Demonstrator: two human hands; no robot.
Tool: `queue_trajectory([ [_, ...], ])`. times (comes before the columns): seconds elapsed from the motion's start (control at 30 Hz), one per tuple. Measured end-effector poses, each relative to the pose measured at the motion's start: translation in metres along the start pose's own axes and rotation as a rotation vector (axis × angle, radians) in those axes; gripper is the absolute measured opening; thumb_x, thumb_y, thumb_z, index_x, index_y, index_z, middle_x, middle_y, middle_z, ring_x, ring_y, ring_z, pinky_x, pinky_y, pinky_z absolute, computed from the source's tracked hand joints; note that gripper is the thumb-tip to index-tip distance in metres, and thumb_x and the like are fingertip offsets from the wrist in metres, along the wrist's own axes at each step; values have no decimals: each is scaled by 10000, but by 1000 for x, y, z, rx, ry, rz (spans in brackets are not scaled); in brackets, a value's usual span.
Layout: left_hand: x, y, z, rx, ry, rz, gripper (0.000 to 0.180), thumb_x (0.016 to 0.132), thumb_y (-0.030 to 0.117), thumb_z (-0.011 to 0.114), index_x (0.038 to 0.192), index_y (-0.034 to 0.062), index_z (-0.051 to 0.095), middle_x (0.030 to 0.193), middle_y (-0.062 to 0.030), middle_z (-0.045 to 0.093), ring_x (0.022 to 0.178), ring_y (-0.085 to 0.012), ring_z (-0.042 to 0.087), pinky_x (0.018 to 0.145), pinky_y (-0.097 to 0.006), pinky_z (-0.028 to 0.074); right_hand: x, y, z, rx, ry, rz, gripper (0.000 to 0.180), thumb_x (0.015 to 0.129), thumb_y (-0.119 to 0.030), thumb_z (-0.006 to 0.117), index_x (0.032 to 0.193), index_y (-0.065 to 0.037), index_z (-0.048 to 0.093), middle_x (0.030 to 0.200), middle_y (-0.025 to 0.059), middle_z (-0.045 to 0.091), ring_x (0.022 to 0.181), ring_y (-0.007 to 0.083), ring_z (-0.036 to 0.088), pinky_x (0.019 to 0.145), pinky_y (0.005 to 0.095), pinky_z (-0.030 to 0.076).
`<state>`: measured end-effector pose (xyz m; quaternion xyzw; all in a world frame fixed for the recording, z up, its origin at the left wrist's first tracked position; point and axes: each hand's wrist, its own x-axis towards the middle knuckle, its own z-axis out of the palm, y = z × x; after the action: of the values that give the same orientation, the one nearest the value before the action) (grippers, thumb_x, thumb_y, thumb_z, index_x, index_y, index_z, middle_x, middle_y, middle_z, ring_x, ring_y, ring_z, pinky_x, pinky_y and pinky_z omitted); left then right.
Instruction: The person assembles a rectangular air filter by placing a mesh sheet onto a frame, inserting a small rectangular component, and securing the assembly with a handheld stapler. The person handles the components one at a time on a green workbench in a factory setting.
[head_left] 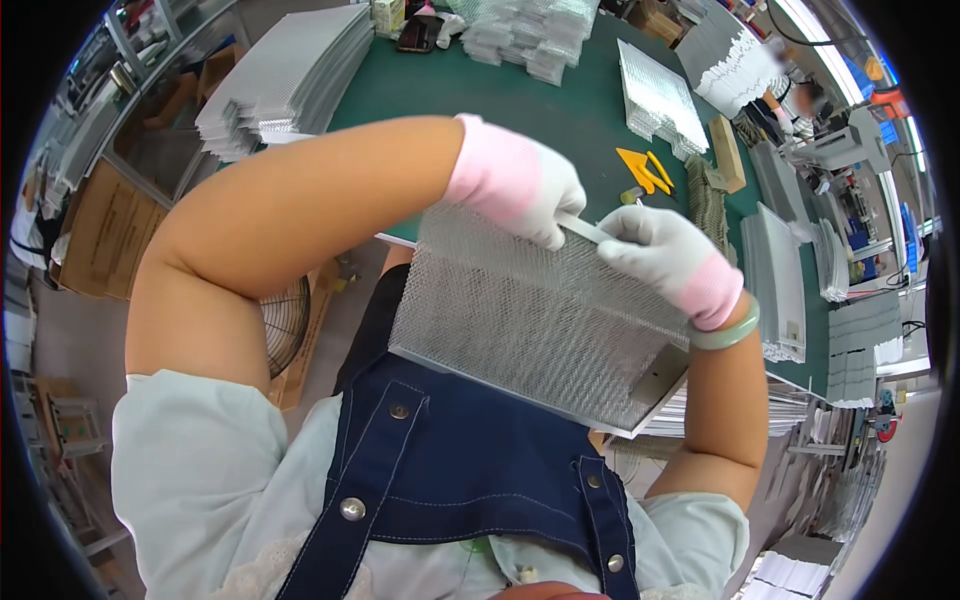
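A silver metal mesh panel with a thin pale frame along its lower edge leans between my body and the green table. Over its far edge, my left hand, in a white glove with a pink cuff, is closed on a narrow pale strip. My right hand, gloved the same way, pinches the strip's other end between thumb and fingers. Whether the strip is joined to the panel is hidden by the hands. A small dark plate shows at the panel's lower right corner.
On the green table lie stacked mesh panels, more mesh sheets, a single panel, yellow-handled pliers and a wooden block. A fan stands low on the left. Another person works at far right.
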<state>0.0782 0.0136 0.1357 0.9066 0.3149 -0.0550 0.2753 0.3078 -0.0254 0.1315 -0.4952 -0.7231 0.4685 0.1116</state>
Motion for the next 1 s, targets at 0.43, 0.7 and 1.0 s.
queue_trajectory([
  [0.43, 14, 5, 8, 29, -102, 49, 271, 935, 257, 583, 1027, 4, 619, 876, -152, 678, 853, -301, 672, 796, -393, 524, 0, 28, 41, -848, 459, -485, 216, 946, -277, 596, 880, -72, 606, 755, 130, 627, 724, 352, 634, 616, 431, 494],
  [0.7, 15, -5, 42, 265, 295, 174, 270, 944, 302, 601, 958, 33, 618, 794, -162, 671, 785, -363, 669, 725, -439, 539, 2, 47, 32, -790, 524, -481, 298, 959, -336, 599, 797, -88, 580, 681, 115, 587, 639, 327, 616, 568, 424, 484],
  [1.0, 5, -15, 50, 207, 282, 35, 316, 975, 350, 574, 955, 41, 637, 783, -135, 672, 754, -338, 667, 702, -424, 523, -2, 48, 33, -710, 431, -320, 307, 961, -335, 615, 848, -50, 638, 697, 123, 610, 675, 328, 629, 631, 407, 498],
])
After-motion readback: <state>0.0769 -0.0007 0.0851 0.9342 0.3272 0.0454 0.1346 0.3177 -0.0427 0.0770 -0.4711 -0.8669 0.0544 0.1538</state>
